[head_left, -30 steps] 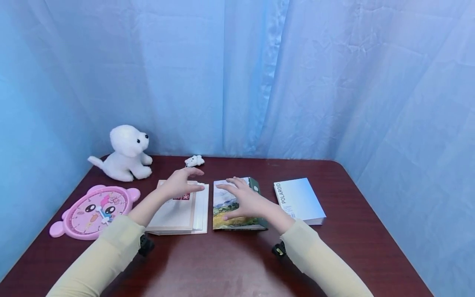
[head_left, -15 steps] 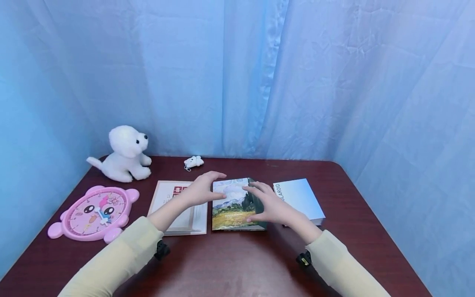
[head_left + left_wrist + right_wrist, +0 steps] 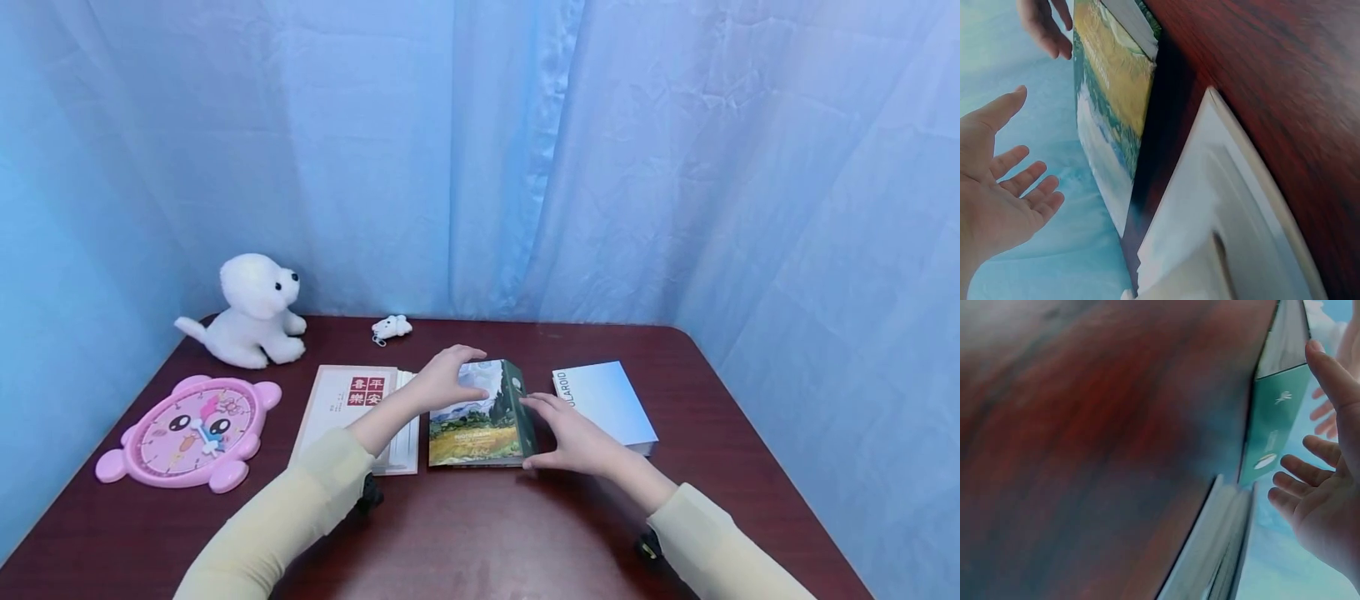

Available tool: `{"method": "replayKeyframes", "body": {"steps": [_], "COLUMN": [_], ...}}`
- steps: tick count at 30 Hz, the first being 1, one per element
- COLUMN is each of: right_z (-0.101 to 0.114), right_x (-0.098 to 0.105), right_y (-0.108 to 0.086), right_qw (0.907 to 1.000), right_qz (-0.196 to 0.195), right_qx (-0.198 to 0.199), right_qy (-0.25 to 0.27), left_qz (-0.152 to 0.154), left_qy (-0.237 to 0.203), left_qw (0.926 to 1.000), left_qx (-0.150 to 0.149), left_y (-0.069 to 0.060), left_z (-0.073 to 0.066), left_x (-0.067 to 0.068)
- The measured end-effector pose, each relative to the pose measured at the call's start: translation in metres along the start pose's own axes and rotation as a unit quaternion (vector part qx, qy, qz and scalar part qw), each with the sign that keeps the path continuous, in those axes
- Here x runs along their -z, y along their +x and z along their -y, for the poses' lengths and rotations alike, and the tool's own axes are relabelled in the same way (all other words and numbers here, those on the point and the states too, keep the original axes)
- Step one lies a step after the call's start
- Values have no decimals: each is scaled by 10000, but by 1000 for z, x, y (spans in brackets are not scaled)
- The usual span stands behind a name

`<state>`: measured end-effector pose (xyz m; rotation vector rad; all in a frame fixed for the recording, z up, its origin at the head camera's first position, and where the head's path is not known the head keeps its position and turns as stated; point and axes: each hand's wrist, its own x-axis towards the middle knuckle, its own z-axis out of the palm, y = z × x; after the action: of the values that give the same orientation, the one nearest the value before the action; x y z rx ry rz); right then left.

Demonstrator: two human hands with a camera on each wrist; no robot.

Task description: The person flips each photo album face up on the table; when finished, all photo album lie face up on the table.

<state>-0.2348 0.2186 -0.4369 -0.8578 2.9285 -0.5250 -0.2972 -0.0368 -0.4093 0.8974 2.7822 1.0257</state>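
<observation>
A photo album (image 3: 472, 437) with a painted landscape cover lies flat at the middle of the table, its dark green spine (image 3: 1279, 406) facing right. My left hand (image 3: 442, 382) hovers over its left and far part, thumb and fingers spread. In the left wrist view, a gap shows between the left hand (image 3: 1004, 194) and the cover. Beside the spine is my right hand (image 3: 577, 437), thumb apart from the fingers; whether it touches the album I cannot tell. Both hands hold nothing. Under the left forearm lies a white album (image 3: 333, 417) with red character squares.
A blue-white album marked POLAROID (image 3: 603, 404) lies to the right, partly behind the right hand. At left are a pink clock (image 3: 187, 433) and a white plush dog (image 3: 258, 312). A small white keychain figure (image 3: 392, 327) lies near the table's back edge.
Both hands have moved right: the left from above the white album to the landscape album, the right from above the landscape cover to beside its spine. The albums have stayed put.
</observation>
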Motion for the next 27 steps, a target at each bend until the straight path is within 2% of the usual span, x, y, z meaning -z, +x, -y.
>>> {"method": "replayKeyframes", "body": {"steps": [4,14,18,27], "right_z": [-3,-12,-12,-11], "right_x": [-3,-8,-8,-8], "right_y": [-2,-3,-1,1], "right_qw": [9998,9995,9995,9994], "right_qz": [125,70,158,313], "right_qx": [10,212,194,105], "right_qy": [-129,-221,-193,-90], "left_qz": [155,616,727,810], "left_qy": [-30,-13,-21,-266], "left_qw": [9999,9978,9969,9951], "left_qx": [-15,248,286,493], "left_y": [11,32,37,41], "left_z": [3,17,22,23], "left_x": [-5,-16,-18,-22]}}
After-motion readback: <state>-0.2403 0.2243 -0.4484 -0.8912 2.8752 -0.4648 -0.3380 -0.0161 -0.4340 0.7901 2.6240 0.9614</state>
